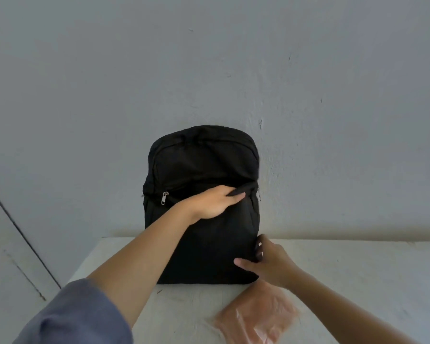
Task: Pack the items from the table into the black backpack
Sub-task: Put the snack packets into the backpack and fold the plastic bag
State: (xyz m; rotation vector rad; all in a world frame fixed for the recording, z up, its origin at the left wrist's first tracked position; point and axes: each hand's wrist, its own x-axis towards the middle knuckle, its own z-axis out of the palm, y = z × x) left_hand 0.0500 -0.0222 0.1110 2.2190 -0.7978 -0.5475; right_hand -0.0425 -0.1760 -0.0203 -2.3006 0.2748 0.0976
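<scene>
The black backpack (199, 170) stands upright on the white table (358, 269), leaning against the wall. My left hand (214, 202) lies across its front and its fingers pinch the edge of the front pocket opening, pulling the fabric. A silver zip pull (164, 197) hangs at the left end of that pocket. My right hand (268, 261) holds the bag's lower right corner, thumb on the front and fingers round the side. A clear plastic pouch of orange-pink material (256, 316) lies flat on the table in front of the bag, under my right wrist.
A grey-white wall (333, 95) rises directly behind the backpack. The table's left edge (85, 264) drops to a pale floor with a dark diagonal line (23, 234). Bare tabletop extends to the right of the bag.
</scene>
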